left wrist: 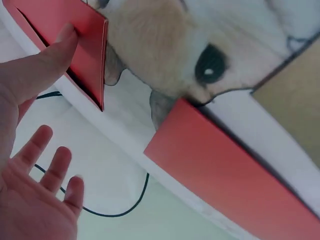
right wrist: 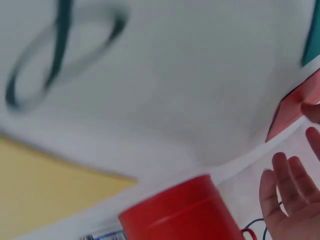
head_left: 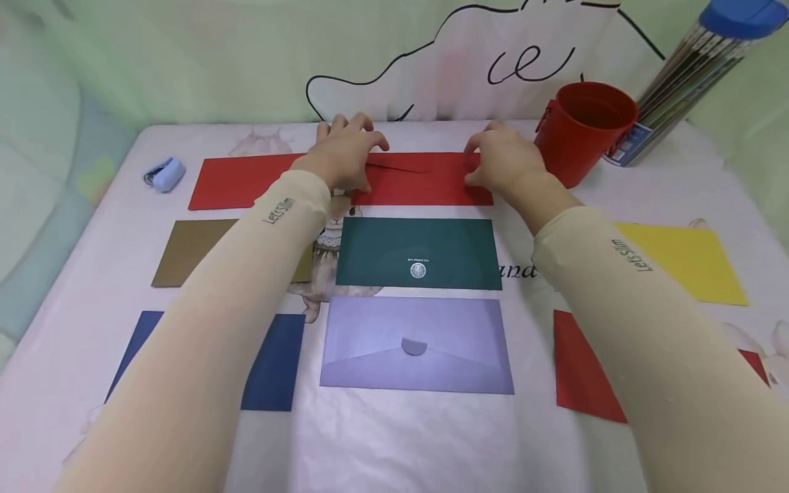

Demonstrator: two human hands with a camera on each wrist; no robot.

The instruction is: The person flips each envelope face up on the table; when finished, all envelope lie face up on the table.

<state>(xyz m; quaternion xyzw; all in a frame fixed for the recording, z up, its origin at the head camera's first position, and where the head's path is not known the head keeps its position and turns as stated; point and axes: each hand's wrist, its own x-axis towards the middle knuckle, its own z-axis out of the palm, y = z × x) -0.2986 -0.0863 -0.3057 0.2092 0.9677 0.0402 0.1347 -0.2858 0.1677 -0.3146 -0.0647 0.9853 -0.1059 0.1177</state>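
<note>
A red envelope lies flat at the back middle of the table, a slightly raised flap edge showing along it. My left hand is at its left end. In the left wrist view the left thumb rests on the red paper, with the other fingers spread loosely beyond the edge. At the right end is my right hand, thumb at the envelope and fingers extended past its far side in the right wrist view. Another red envelope lies to the left, partly behind the left hand.
Nearer me lie a dark green envelope and a lilac one. Brown and blue envelopes are left; yellow and red ones are right. A red cup stands beside the right hand.
</note>
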